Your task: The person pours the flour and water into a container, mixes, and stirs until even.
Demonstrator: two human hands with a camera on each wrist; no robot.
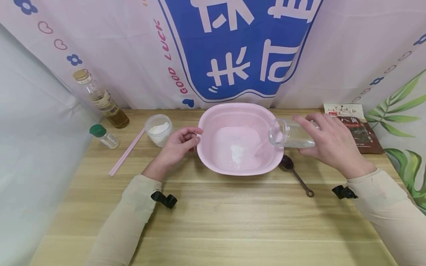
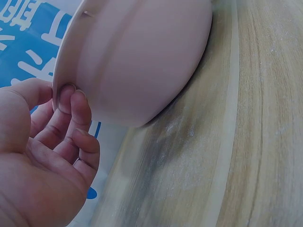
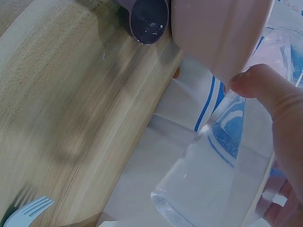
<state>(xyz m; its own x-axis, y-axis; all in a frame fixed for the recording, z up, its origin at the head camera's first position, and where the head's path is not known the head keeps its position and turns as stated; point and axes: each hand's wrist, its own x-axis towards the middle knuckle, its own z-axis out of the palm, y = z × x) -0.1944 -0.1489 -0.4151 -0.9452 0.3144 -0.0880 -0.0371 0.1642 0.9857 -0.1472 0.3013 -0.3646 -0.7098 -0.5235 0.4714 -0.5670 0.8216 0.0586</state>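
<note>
A pink plastic basin [image 1: 239,111] stands on the wooden table, with shallow clear liquid and a patch of white powder [image 1: 237,153] at its bottom. My left hand [image 1: 178,146] pinches the basin's left rim between thumb and fingers; the left wrist view shows the fingertips [image 2: 80,97] against the rim's underside. In my right hand [image 1: 332,142] is a clear jar [image 1: 294,135], gripped round its body and tipped sideways with its mouth over the basin's right rim. A thin stream of water [image 1: 261,146] runs from it into the basin.
Right of the basin lie a dark brown spoon [image 1: 299,181] and a brown packet [image 1: 364,135]. To the left stand a tub of white powder [image 1: 159,138], pink chopsticks [image 1: 128,150], a green-capped shaker [image 1: 104,137] and an amber bottle [image 1: 110,107]. The right wrist view shows a pale fork [image 3: 28,213].
</note>
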